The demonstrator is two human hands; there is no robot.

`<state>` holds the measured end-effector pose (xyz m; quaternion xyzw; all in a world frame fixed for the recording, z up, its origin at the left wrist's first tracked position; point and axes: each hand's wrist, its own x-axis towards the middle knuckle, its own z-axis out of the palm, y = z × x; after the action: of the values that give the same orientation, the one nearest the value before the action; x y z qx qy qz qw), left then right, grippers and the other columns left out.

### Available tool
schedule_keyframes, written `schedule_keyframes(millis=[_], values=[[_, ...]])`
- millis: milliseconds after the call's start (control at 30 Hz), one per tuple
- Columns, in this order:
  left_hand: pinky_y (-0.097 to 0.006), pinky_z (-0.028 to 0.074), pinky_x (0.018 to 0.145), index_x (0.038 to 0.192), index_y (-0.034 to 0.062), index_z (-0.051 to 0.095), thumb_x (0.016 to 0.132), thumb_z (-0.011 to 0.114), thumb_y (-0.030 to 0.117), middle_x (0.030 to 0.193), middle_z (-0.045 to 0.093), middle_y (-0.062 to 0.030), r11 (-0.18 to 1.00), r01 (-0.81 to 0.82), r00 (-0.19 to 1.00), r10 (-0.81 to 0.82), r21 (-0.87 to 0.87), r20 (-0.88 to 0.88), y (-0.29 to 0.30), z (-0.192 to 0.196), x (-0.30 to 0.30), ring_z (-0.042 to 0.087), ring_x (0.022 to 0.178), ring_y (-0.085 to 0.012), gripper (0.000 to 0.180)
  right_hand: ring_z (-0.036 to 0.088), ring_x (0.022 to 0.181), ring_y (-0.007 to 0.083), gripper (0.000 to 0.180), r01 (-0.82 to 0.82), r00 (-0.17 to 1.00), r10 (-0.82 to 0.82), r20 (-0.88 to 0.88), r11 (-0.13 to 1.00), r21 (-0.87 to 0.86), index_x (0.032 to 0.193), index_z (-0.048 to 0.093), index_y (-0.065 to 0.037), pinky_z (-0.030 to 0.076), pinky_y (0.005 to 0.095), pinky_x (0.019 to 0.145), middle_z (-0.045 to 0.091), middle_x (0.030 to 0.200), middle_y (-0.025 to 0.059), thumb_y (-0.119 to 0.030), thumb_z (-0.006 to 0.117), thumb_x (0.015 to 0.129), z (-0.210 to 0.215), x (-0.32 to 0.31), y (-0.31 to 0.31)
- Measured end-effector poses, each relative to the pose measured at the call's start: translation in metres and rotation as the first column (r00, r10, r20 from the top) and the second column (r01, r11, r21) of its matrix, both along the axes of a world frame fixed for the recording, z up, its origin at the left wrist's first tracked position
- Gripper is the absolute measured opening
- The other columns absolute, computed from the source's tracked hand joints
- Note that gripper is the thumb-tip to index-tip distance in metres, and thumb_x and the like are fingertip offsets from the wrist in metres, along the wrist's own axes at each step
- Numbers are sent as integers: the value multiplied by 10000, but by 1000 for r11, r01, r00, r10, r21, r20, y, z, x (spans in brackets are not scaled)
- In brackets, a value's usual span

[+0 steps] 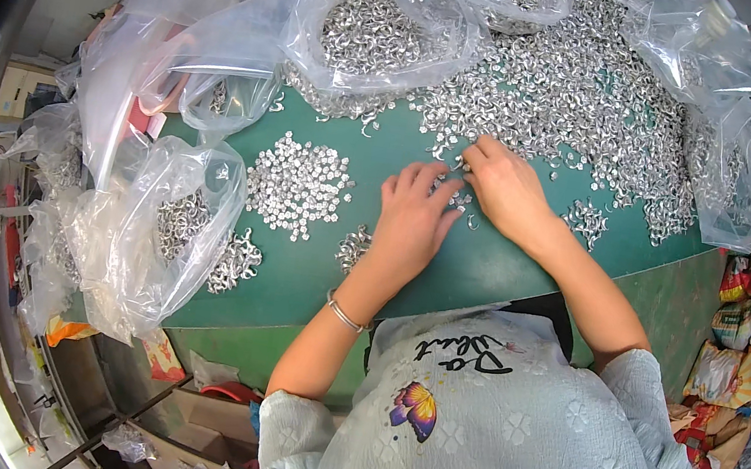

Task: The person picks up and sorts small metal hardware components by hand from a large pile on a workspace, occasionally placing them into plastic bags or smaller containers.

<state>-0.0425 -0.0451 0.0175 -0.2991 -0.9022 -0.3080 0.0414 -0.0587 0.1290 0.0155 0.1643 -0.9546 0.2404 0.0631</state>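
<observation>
On a green table (289,304), my left hand (409,220) rests with its fingers spread and curved over a few small silver metal pieces. Close beside it, my right hand (506,191) has thumb and fingers drawn together at the near edge of a big heap of curved silver metal pieces (587,92). What lies between those fingertips is hidden. Some loose pieces (459,198) show between the two hands. A small pile of the curved pieces (353,249) sits just left of my left wrist.
Left of my hands is a spread of small round silver pieces (298,187). Clear plastic bags (380,29) filled with metal pieces stand along the back, and another bag (175,226) slumps at the left. A small pile (585,223) lies near my right forearm. Colourful packages (735,323) are stacked at the right.
</observation>
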Motion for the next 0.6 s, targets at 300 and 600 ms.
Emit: schedule_keyframes(millis=[300, 600], values=[[-473, 340, 981, 1025, 38, 630, 791, 665, 38, 1148, 561, -94, 996, -84, 994, 82, -24, -67, -13, -16, -4, 506, 1133, -292, 237, 613, 819, 365, 81, -78, 958, 131, 256, 976, -204, 889, 608, 5, 490, 446, 712, 618, 859, 147, -48, 622, 829, 0, 4, -3], [-438, 374, 941, 1005, 57, 626, 766, 696, 38, 1128, 571, -80, 999, 32, 995, -30, 15, -90, 2, -8, 3, 519, 1111, -299, 250, 634, 788, 327, 172, 6, 962, 59, 268, 972, -236, 934, 618, 15, 503, 414, 710, 635, 848, 151, -63, 688, 798, 22, 13, 20]])
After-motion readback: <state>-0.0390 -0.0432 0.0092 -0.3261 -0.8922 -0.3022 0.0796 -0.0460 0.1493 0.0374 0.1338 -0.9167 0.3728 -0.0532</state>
